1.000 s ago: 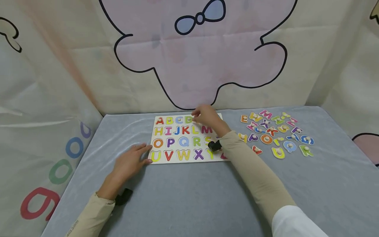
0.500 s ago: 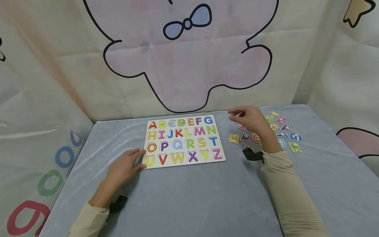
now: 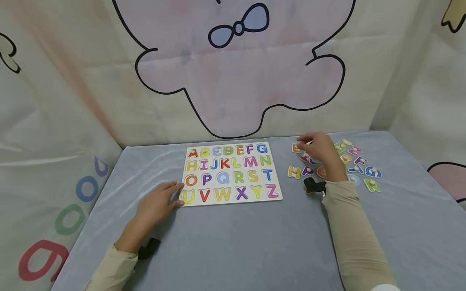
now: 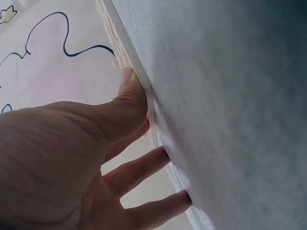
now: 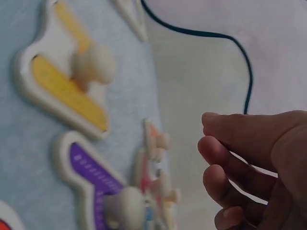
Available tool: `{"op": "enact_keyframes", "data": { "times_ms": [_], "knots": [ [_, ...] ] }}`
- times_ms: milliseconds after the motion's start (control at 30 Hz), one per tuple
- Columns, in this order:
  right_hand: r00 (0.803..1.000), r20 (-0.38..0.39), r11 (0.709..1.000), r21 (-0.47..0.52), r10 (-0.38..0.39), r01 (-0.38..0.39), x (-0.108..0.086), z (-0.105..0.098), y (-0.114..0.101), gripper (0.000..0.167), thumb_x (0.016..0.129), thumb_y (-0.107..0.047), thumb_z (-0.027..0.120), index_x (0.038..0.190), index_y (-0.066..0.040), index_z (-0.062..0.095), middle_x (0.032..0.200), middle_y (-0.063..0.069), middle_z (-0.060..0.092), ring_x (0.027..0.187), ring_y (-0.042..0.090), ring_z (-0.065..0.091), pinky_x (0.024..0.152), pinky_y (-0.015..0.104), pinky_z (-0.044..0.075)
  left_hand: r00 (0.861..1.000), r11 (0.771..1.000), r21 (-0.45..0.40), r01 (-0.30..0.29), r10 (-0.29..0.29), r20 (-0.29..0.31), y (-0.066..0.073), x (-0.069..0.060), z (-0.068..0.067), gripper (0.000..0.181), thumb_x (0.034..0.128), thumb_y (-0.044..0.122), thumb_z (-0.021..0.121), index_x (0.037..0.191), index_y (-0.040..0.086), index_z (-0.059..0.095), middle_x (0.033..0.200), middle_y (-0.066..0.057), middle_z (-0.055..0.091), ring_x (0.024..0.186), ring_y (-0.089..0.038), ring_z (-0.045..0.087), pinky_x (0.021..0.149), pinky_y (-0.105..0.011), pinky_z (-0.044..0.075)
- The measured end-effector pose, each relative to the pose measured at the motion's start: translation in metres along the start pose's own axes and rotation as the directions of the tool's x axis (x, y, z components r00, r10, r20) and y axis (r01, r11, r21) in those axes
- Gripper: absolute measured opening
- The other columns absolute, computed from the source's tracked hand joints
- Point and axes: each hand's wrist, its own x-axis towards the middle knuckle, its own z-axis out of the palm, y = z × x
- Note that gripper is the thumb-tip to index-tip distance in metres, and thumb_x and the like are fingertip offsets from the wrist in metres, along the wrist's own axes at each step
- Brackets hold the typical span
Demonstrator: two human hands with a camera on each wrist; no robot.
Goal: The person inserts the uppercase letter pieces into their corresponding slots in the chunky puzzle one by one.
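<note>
The left hand (image 3: pixel 154 204) is not closed around anything: its fingers are spread, and its thumb and index finger touch the left edge of the alphabet puzzle board (image 3: pixel 234 203), the thumb being close to the near corner. The board lies flat, just to the right of this hand, with rows of coloured letters from A to Z. Pale knobs can be seen on some letters of its top row, C and D among them.

The right hand (image 3: pixel 320 147) is loosely curled, and I see nothing between its thumb and fingers. It hovers over the loose letter pieces, to the right of the board. The orange E piece (image 3: pixel 296 148) lies just beside its fingertips, slightly below them in the head view; in the right wrist view the fingers are apart from the pieces. Nearer to the person than this hand lie the yellow H piece (image 3: pixel 294 171) and a purple piece (image 3: pixel 308 171). To the right of its wrist are the blue G piece (image 3: pixel 373 172) and the green R piece (image 3: pixel 372 185); other pieces are partly hidden by the hand.

Under both hands is a grey-blue cloth (image 3: pixel 233 246), and beyond them hangs a pale backdrop (image 3: pixel 91 81) with a drawn blue bow (image 3: pixel 238 28)
</note>
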Motion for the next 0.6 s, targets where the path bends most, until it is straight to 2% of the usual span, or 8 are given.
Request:
{"op": "enact_keyframes", "data": {
  "times_ms": [167,367,500,600],
  "knots": [
    [0.999,0.045,1.0,-0.018,0.013,-0.012,0.008,0.006,0.005,0.04,0.099,-0.024,0.061,0.134,-0.004,0.061,0.127,0.022,0.062,0.115,0.039,0.057,0.089,0.049,0.05,1.0,1.0,0.002,0.007,-0.007,-0.01,0.001,-0.001,-0.004,0.061,0.0891,0.033,0.074,0.144,0.015,0.054,0.148,-0.017,0.052,0.134,-0.039,0.05,0.094,-0.059,0.049],
    [0.995,0.095,0.998,-0.045,0.036,-0.032,0.011,0.007,0.01,0.041,0.101,-0.026,0.059,0.135,-0.005,0.06,0.131,0.022,0.061,0.119,0.04,0.056,0.093,0.051,0.049,1.0,1.0,0.001,0.012,-0.012,0.004,0.002,-0.002,-0.004,0.061,0.0898,0.034,0.073,0.145,0.017,0.053,0.148,-0.016,0.051,0.135,-0.038,0.05,0.094,-0.059,0.049],
    [0.995,0.097,0.998,-0.049,0.037,-0.033,0.014,0.009,0.012,0.04,0.101,-0.026,0.058,0.135,-0.005,0.06,0.132,0.021,0.061,0.117,0.04,0.057,0.091,0.05,0.05,1.0,1.0,0.003,0.021,-0.021,0.009,0.002,-0.001,-0.002,0.061,0.0904,0.035,0.072,0.146,0.018,0.052,0.149,-0.015,0.051,0.135,-0.038,0.049,0.094,-0.059,0.049],
    [0.994,0.104,0.998,-0.05,0.033,-0.028,0.017,0.011,0.012,0.039,0.1,-0.023,0.058,0.133,-0.004,0.061,0.129,0.022,0.062,0.111,0.038,0.059,0.084,0.045,0.052,1.0,1.0,0.003,0.02,-0.02,0.004,0.001,-0.001,-0.001,0.061,0.0903,0.035,0.072,0.145,0.018,0.053,0.149,-0.015,0.051,0.135,-0.038,0.05,0.094,-0.059,0.049]
  ]
}}
